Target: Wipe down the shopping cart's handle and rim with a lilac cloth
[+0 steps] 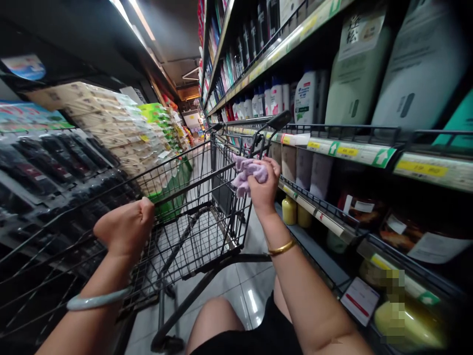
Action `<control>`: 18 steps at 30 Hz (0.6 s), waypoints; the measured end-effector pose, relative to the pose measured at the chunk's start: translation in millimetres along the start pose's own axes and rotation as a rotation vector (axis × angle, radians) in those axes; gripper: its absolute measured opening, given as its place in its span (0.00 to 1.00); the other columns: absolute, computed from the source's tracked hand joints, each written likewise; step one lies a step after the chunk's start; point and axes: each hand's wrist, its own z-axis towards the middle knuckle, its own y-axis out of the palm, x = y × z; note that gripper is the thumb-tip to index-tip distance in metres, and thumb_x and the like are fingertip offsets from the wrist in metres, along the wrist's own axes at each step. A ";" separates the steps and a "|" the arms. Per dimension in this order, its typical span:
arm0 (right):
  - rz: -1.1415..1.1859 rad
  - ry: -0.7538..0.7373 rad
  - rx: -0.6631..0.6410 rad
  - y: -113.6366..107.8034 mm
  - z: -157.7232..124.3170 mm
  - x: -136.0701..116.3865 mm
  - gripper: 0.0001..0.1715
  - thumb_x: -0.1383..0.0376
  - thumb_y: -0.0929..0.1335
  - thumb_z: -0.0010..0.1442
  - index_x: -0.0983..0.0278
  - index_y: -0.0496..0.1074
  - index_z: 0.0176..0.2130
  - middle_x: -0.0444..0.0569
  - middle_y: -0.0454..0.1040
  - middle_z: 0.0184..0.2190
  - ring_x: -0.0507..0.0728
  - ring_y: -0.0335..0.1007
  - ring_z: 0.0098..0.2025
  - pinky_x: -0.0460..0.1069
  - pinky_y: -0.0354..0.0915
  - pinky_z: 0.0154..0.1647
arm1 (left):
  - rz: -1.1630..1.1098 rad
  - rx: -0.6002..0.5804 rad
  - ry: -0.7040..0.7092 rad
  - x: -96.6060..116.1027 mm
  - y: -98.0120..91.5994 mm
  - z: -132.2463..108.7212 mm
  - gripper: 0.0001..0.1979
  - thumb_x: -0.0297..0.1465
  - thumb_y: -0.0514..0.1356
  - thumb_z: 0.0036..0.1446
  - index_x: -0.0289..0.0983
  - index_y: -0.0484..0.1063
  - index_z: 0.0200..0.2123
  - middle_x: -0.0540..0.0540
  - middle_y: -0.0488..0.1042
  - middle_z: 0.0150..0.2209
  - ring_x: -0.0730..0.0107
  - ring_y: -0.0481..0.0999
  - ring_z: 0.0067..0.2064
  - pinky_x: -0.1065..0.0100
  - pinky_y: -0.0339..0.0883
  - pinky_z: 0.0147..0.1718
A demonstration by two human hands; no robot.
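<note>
My left hand (125, 228) is closed in a fist over the top wire rim of a black shopping cart (192, 231) on its left side. My right hand (264, 185) is closed around a crumpled purple cloth (247, 173) and presses it against the cart's upper right rail near the handle (275, 120). The cart's basket has nothing in it that I can see. A pale bangle sits on my left wrist and a gold bangle on my right wrist.
Shelves (354, 150) of bottles and refill pouches with yellow price tags line the right side, close to the cart. Stacked tissue packs (111, 128) and hanging goods fill the left side. A narrow tiled aisle (244, 291) runs ahead between them.
</note>
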 end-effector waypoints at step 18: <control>0.576 0.379 -0.129 -14.8 33.5 19.2 0.15 0.71 0.72 0.46 0.62 0.74 0.38 0.36 0.76 0.32 0.48 0.72 0.33 0.45 0.69 0.37 | -0.032 -0.006 0.019 5.3 8.9 6.6 0.21 0.35 0.44 0.69 0.39 0.49 0.21 0.51 0.47 0.20 0.69 0.45 0.25 0.61 0.35 0.30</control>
